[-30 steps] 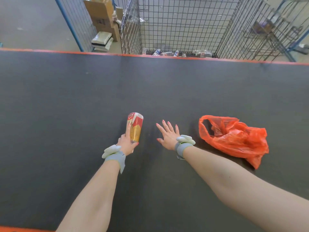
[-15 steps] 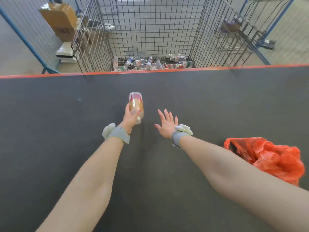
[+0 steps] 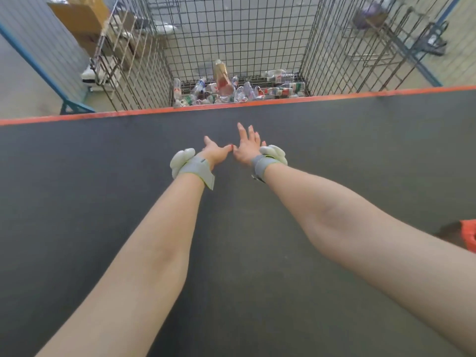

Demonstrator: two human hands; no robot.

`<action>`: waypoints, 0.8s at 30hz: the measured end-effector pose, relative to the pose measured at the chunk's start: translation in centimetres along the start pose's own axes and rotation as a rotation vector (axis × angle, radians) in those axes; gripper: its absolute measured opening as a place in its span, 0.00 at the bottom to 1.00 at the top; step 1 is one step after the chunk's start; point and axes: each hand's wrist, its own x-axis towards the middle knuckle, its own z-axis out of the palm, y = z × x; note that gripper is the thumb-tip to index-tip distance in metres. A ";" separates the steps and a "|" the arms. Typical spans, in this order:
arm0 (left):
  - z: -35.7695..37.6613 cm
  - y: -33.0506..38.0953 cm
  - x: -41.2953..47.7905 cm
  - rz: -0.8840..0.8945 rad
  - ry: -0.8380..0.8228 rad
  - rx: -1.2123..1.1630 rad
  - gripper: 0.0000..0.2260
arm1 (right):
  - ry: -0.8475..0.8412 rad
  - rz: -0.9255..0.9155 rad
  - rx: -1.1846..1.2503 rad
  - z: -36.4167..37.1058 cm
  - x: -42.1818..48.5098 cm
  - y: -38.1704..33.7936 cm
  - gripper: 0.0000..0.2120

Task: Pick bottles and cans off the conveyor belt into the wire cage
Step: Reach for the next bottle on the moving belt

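L hand [image 3: 215, 153] and R hand [image 3: 247, 148] both stretched fwd over the dark conveyor belt [image 3: 77, 202], side by side. Both empty. R fingers straight and spread. L fingers loose, nothing in them; one L fingertip sits just beside the R thumb, contact can't tell. Grey wristband w/ pale pad on each wrist: L [image 3: 197, 171], R [image 3: 262, 164]. Red-gold can [image 3: 222, 78] is well ahead of both hands, past the belt's orange edge strip [image 3: 334, 97], inside the wire cage [image 3: 316, 47]. It is blurred, roughly upright, over the heap of clear bottles [image 3: 257, 92] on the cage floor; whether it touches the heap can't tell. Heap lies straight ahead of the hands and spreads to the R of the can. Cardboard boxes [image 3: 79, 14] far ahead-L of the L hand, outside the cage. Orange bag [image 3: 469, 234] on the belt behind and far R of the R hand, beside the R forearm, cut off by the frame edge.
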 end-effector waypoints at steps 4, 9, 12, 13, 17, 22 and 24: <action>-0.1 -3.2 -5.1 0.025 0.010 0.042 0.41 | -0.082 -0.006 -0.007 0.9 -6.0 0.0 0.32; 0.9 -8.0 -12.4 0.031 0.044 0.131 0.39 | -0.157 -0.005 -0.057 2.8 -13.9 1.8 0.33; 2.3 -12.3 -17.6 0.041 0.079 0.226 0.37 | -0.212 -0.009 -0.081 4.5 -19.0 3.3 0.33; 2.8 -14.1 -18.7 0.038 0.083 0.268 0.37 | -0.241 -0.006 -0.093 5.2 -20.5 4.0 0.34; 4.9 -21.9 -22.6 -0.063 0.032 0.360 0.37 | -0.370 0.055 -0.126 9.0 -27.5 7.5 0.36; 8.2 -29.5 -27.8 -0.127 -0.008 0.408 0.35 | -0.465 0.127 -0.301 14.6 -35.3 13.8 0.43; 8.5 -31.2 -28.9 -0.145 -0.050 0.420 0.35 | -0.418 0.198 -0.309 14.1 -36.2 15.3 0.44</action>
